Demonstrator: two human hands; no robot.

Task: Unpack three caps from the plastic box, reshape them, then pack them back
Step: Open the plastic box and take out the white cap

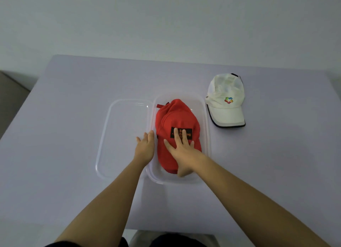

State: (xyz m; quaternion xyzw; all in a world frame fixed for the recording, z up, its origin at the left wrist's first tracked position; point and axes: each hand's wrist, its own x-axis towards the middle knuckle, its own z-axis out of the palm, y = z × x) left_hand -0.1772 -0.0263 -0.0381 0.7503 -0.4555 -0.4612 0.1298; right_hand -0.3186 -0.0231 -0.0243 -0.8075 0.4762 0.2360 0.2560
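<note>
A red cap with a black patch lies in the clear plastic box at the table's middle. My right hand lies flat on the cap's front and brim, fingers spread and straight. My left hand rests with straight fingers against the box's left rim, beside the cap. A white cap with a coloured logo sits on the table to the right of the box. Whether another cap lies under the red one is hidden.
The box's clear lid lies on the table just left of the box. The pale table ends close to me at the bottom edge and drops off at the left.
</note>
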